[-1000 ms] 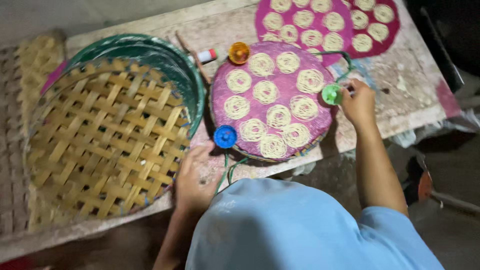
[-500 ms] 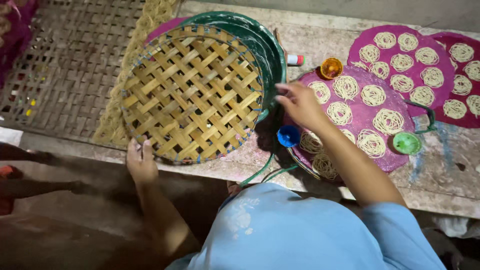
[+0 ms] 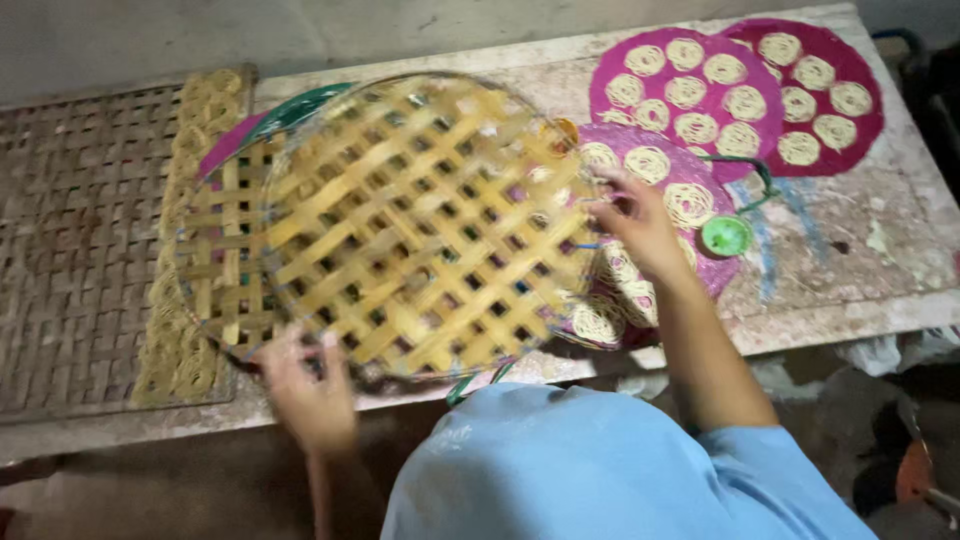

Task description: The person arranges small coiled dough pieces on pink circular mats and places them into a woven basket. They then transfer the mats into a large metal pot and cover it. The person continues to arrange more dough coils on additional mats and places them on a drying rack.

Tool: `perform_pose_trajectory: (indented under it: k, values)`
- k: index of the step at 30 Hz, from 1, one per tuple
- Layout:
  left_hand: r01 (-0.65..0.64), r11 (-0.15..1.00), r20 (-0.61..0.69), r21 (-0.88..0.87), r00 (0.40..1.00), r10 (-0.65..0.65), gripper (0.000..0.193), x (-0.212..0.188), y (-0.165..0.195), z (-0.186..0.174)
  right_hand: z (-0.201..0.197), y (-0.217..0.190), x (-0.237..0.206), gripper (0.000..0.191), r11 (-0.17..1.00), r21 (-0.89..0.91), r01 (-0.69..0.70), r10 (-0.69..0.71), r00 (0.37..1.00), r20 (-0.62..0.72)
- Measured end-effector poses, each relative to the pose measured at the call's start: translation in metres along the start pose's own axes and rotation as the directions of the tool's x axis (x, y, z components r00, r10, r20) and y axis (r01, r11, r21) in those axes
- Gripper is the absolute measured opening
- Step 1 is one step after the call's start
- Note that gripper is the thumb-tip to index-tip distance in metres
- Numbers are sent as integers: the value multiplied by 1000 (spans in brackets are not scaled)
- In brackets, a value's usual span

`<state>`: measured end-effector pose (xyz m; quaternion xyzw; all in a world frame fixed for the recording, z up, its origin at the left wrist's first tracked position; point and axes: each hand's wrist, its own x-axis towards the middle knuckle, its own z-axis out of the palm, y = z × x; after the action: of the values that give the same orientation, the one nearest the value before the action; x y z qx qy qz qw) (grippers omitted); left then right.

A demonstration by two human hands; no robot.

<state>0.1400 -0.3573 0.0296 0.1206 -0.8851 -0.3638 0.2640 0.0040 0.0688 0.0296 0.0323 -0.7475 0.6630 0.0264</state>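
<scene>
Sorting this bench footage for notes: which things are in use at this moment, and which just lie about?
In use: woven bamboo tray, gripped by left hand and right hand; pink noodle mat partly under it.

Lying about: green cap, far pink mats, brown woven mat.

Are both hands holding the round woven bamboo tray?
Yes, the left hand grips the woven bamboo tray at its near rim and the right hand grips its far-right rim.

No packages, labels, signs or screens show here — none at all.
</scene>
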Motion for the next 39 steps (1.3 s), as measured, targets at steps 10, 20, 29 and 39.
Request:
perform_pose_trajectory:
  k: [10, 20, 29, 39]
  values:
    - [-248, 951, 336, 183, 925, 177, 51, -24, 128, 127, -171, 44, -100, 44, 798, -596, -93, -196, 895, -401]
    - [-272, 913, 273, 305, 943, 190, 48, -56, 133, 168, -203, 88, -85, 47, 676, -725, -132, -204, 912, -355]
    - [-342, 893, 204, 293, 935, 291, 47, -40, 176, 191, -298, 106, -62, 44, 795, -602, -73, -229, 884, -409]
    - [-514, 781, 458, -356, 632, 625, 32, 127, 311, 435, -447, 149, 112, 23, 682, -613, -399, 77, 873, -482]
